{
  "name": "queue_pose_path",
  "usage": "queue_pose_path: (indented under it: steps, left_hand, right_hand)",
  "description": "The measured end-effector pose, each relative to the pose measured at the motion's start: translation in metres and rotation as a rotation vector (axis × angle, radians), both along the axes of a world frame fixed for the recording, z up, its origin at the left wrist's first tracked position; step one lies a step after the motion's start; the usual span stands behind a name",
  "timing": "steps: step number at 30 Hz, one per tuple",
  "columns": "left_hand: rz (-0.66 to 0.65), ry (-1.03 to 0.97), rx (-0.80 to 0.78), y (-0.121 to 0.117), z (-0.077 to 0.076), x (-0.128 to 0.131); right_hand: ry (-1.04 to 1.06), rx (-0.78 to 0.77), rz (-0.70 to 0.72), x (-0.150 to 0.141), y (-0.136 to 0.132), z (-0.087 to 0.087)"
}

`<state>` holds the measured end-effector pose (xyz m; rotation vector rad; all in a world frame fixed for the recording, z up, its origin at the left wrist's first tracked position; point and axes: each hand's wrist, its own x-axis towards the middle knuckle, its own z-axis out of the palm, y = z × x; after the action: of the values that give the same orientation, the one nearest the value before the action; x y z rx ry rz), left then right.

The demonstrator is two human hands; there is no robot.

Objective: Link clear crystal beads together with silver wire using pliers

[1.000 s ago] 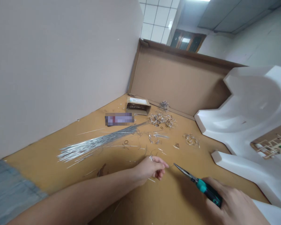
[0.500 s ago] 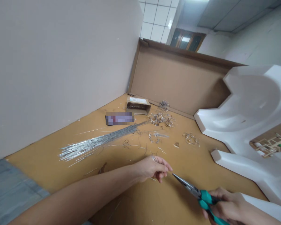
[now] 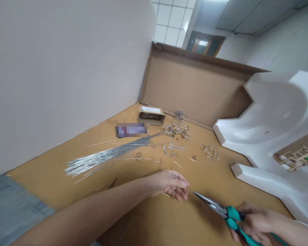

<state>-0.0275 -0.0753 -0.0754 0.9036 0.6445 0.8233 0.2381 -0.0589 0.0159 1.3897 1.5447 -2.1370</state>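
Observation:
My left hand rests low over the brown cardboard surface, its fingers pinched on a thin piece of wire whose end pokes toward the right. My right hand is closed round the teal handles of long-nose pliers, whose metal jaws point up-left and stop just short of the left fingertips. A bundle of long straight silver wires lies to the left, beyond my left forearm.
Several small wire rings and bent bits are scattered further back, near a small open carton. An upright cardboard panel closes the back. White foam packing blocks stand on the right; a pale wall runs along the left.
My right hand has drawn the pliers down and to the right, then turned them so the jaws point at my left fingertips. My left hand slid slightly right and down.

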Motion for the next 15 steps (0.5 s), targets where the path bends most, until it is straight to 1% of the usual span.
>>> queue_pose_path:
  steps: [2,6,8,10,12,15]
  left_hand:
    - [0.045,0.009,0.037,0.002,0.001,-0.003]
    - [0.254,0.002,0.158,0.004,0.007,-0.007]
    - [0.323,-0.036,0.216,0.005,0.011,-0.008]
    - [0.338,-0.051,0.251,0.005,0.014,-0.009]
    - [0.322,-0.031,0.263,0.005,0.015,-0.010]
    - [0.282,-0.034,0.252,0.003,0.016,-0.010]
  right_hand:
    - [-0.020,0.020,-0.038,0.006,0.001,0.001]
    - [-0.080,0.010,-0.110,0.014,-0.001,0.002]
    - [-0.075,-0.023,-0.117,0.018,-0.002,0.001]
    - [-0.036,-0.039,-0.135,0.020,-0.003,-0.002]
    - [-0.010,-0.036,-0.150,0.021,-0.004,-0.005]
    - [-0.038,0.023,-0.158,0.019,-0.008,-0.005]
